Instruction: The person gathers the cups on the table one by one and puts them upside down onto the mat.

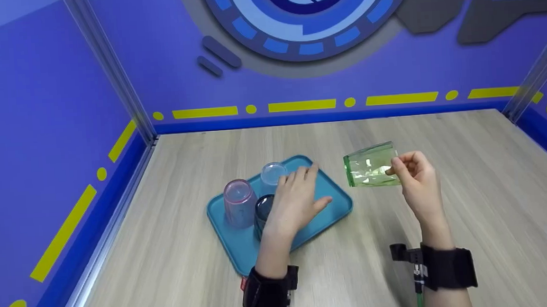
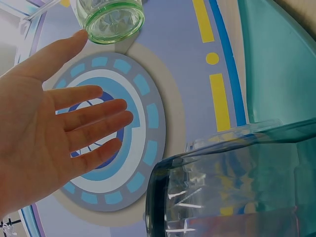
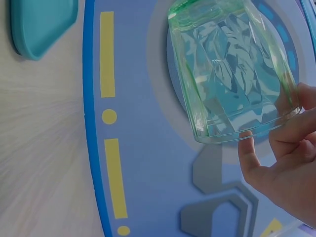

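Note:
A clear green cup (image 1: 372,166) lies sideways in the air, its base to the left; my right hand (image 1: 417,178) pinches it at the rim. My left hand (image 1: 294,199), fingers spread and straight, hovers over a blue tray (image 1: 336,201) and holds nothing. Upside down on the tray stand a pink-tinted cup (image 1: 240,205), a clear cup (image 1: 273,175) and a dark smoky cup (image 1: 261,216), which the left hand partly covers. In the left wrist view the dark cup (image 2: 237,182) is apart from the palm, and the green cup's base (image 2: 116,22) shows past the thumb.
The tray rests turned at an angle on a light wood table (image 1: 485,197). Blue printed panels (image 1: 165,84) wall the table at the back and sides, with a metal corner post (image 1: 111,68) at the left. A small red tag (image 1: 243,284) sits by the tray's near corner.

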The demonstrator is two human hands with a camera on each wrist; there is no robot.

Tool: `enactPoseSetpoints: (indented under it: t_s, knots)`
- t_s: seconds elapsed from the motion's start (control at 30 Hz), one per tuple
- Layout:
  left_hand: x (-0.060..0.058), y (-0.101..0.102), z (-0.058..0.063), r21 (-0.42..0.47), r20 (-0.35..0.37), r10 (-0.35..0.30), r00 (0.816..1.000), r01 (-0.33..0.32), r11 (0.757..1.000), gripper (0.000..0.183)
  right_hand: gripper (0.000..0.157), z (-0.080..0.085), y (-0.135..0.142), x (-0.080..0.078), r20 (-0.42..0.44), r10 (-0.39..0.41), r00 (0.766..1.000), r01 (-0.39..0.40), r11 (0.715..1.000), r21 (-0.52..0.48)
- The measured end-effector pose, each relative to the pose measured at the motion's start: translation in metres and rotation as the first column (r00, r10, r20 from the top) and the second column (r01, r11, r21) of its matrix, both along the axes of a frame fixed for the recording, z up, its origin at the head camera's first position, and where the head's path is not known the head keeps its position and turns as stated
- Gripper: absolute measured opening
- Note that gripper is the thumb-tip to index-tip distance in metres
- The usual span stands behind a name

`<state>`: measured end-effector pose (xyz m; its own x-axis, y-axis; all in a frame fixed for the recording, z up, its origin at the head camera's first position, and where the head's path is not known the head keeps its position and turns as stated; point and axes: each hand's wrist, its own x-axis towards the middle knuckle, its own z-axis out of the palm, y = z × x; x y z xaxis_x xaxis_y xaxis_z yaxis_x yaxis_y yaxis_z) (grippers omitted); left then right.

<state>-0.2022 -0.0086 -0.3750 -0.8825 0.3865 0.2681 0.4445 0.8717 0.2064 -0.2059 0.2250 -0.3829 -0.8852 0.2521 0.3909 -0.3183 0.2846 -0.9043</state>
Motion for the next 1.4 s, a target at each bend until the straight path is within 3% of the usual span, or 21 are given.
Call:
enactPoseSetpoints:
  t_s: [0.37,0.7,1.07,1.4]
  knots:
    - [-0.001,0.001,-0.001,0.007,-0.004,-0.018,1.000,0.018,1.000,0.072,0.011,0.002,-0.004,0.002,0.008,0.018,1.000,-0.019,1.000,0.021]
    - [0.000,0.001,-0.001,0.011,0.020,-0.020,1.000,0.020,1.000,0.073,0.012,0.023,-0.018,0.019,0.004,0.030,1.000,-0.030,0.997,0.068]
    - [0.000,0.002,0.002,0.002,-0.006,-0.019,1.000,0.019,1.000,0.073,0.011,0.028,-0.025,0.021,-0.050,0.044,0.998,-0.039,0.994,0.106]
    - [-0.001,0.002,0.001,0.014,0.014,-0.024,1.000,0.023,1.000,0.074,0.012,0.029,-0.035,0.023,-0.036,0.087,0.996,-0.082,0.989,0.122]
